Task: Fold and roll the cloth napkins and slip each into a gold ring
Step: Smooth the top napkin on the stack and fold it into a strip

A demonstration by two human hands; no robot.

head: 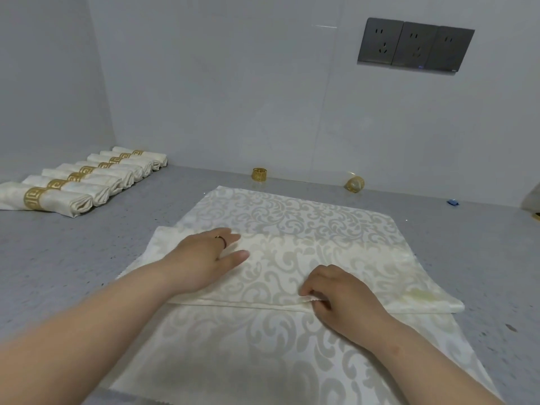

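Observation:
A cream damask napkin (306,217) lies spread on the grey counter (73,258), with a folded band (365,276) across its middle. My left hand (201,258) rests flat on the left part of that fold, fingers straight. My right hand (336,296) pinches the near edge of the fold between thumb and curled fingers. A gold ring (259,174) stands by the back wall. A second gold ring (354,184) lies tilted farther right.
Several rolled napkins in gold rings (84,182) lie in a row at the back left. A small blue object (452,202) sits at the right. Wall sockets (415,45) are above. Something pale shows at the right edge (533,200).

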